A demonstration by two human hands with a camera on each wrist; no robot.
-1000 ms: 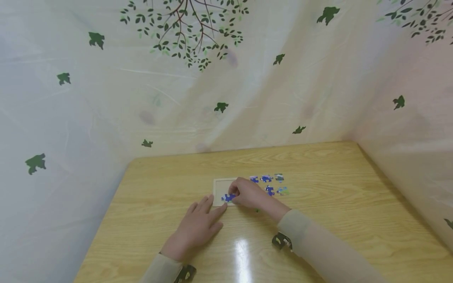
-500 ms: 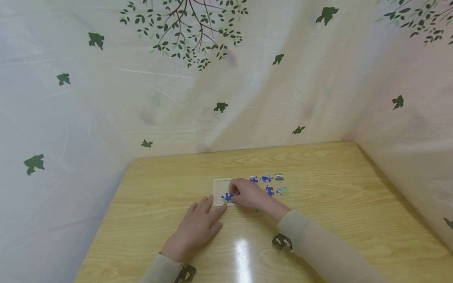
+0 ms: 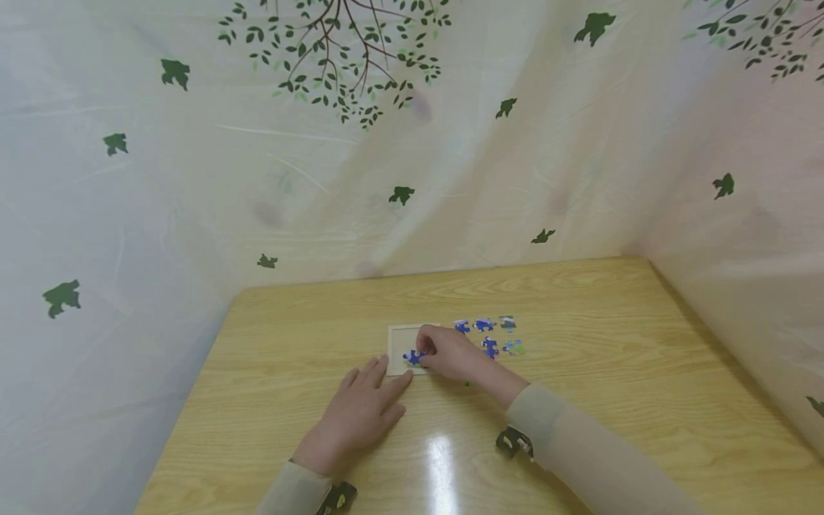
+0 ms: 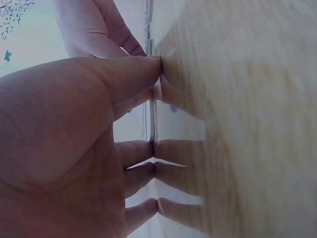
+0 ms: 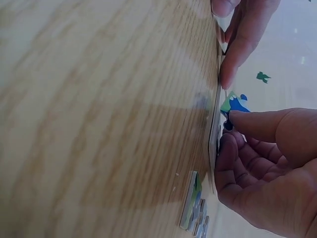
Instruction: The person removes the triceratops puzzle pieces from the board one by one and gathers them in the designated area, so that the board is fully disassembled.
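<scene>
A blue jigsaw puzzle piece (image 3: 413, 357) with a green edge is pinched between the thumb and fingers of my right hand (image 3: 453, 353). In the right wrist view the puzzle piece (image 5: 238, 102) stands tilted above the shallow puzzle tray (image 5: 214, 136). My left hand (image 3: 356, 410) lies with fingers spread at the near left corner of that pale, square-rimmed puzzle tray (image 3: 389, 342). Its fingertips touch the table and the tray's edge, as the left wrist view shows. My right hand covers the tray's right part.
Several loose puzzle pieces (image 3: 485, 325) lie on the wooden table (image 3: 579, 315) right of the tray. A green bit of another piece (image 3: 467, 383) shows below my right wrist. A leaf-printed curtain (image 3: 335, 214) hangs behind the table.
The puzzle piece in my right fingers has shifted and tilted slightly, rising a little in the head view. Both hands have stayed almost in place.
</scene>
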